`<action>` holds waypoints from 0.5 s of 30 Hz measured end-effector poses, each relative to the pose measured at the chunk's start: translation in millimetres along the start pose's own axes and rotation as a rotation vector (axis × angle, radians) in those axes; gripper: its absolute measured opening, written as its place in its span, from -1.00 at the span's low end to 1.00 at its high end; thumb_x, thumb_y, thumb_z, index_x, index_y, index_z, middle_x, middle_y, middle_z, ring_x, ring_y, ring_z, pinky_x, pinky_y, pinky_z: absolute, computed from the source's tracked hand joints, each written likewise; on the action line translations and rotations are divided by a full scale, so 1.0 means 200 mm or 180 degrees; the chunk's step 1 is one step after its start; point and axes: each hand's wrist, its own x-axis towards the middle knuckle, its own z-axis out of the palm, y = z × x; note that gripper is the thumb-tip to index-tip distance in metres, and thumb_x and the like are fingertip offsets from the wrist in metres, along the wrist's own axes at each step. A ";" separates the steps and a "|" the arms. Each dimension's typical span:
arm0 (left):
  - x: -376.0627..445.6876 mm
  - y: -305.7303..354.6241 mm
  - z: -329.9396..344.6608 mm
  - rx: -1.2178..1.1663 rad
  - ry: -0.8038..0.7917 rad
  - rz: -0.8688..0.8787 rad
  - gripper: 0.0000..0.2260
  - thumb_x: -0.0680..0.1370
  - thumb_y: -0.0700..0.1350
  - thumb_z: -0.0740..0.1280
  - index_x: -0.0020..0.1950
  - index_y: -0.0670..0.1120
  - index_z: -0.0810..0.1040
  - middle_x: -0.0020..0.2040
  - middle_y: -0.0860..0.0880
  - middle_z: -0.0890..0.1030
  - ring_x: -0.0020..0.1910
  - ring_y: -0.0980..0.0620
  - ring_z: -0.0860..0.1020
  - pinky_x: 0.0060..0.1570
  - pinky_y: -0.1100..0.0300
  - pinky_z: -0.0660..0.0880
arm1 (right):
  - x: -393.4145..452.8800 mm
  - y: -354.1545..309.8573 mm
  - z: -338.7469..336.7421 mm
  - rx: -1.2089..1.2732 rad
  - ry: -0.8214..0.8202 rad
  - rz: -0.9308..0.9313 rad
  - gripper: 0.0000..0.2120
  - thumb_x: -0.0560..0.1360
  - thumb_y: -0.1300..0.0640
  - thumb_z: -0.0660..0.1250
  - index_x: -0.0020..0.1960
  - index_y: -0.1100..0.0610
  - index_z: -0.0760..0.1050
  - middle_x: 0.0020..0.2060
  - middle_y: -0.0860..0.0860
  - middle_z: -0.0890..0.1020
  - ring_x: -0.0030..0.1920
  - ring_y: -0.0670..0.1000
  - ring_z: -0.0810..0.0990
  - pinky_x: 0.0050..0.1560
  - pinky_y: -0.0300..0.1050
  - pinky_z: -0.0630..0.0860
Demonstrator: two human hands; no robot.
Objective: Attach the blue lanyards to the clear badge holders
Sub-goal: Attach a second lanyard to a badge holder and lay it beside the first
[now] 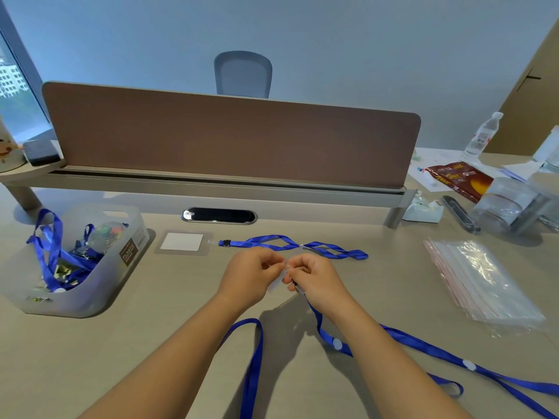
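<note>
Both hands raised over the table (187, 297): left hand (252, 275) pinches clear badge holder (278, 281), right hand (314, 278) pinches blue lanyard (402, 335) clip against it, presumably for attaching; finished set (184, 241) lies behind

Beige desk (151, 343), brown divider panel (230, 140), grey chair (243, 74) behind, pale wall (332, 40), window (12, 95) at left

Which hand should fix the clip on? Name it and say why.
Right hand: it already pinches the blue lanyard at its clip end, while the left hand holds the clear badge holder steady against it.
</note>
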 end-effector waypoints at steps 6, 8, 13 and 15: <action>0.01 0.02 -0.01 0.0128 0.0077 -0.0012 -0.84 0.49 -0.16 0.25 0.02 -0.16 0.54 -0.01 -0.14 0.63 -0.12 0.06 0.48 -0.01 0.13 0.48 | 0.00 -0.01 0.01 -0.0278 0.0088 -0.0239 -0.73 0.56 0.22 0.13 -0.28 -0.01 0.38 -0.36 -0.07 0.47 -0.32 -0.14 0.44 -0.04 -0.10 0.49; 0.01 0.02 -0.01 0.0141 0.0115 0.0009 -0.86 0.49 -0.16 0.26 -0.02 -0.17 0.54 -0.05 -0.14 0.62 -0.14 0.04 0.48 -0.02 0.11 0.49 | 0.00 -0.02 0.01 -0.0253 0.0107 -0.0308 -0.71 0.55 0.22 0.13 -0.30 -0.03 0.36 -0.37 -0.07 0.47 -0.32 -0.14 0.44 -0.05 -0.09 0.49; 0.03 0.03 -0.01 -0.0018 0.0241 0.0086 -0.91 0.48 -0.18 0.26 -0.09 -0.17 0.53 -0.18 -0.04 0.53 -0.17 0.03 0.48 -0.09 0.14 0.48 | 0.02 -0.02 0.01 -0.0106 0.0227 -0.0393 -0.82 0.54 0.25 0.14 -0.18 0.09 0.44 -0.34 -0.07 0.48 -0.28 -0.11 0.45 -0.17 -0.25 0.44; 0.03 0.02 -0.02 -0.0371 0.0184 0.0048 -0.94 0.48 -0.17 0.27 -0.10 -0.13 0.52 -0.22 0.02 0.53 -0.16 0.03 0.50 -0.15 0.24 0.46 | 0.02 -0.02 0.00 0.0136 0.0184 -0.0299 -0.83 0.55 0.23 0.13 -0.15 0.08 0.44 -0.31 -0.05 0.48 -0.29 -0.10 0.46 -0.20 -0.28 0.44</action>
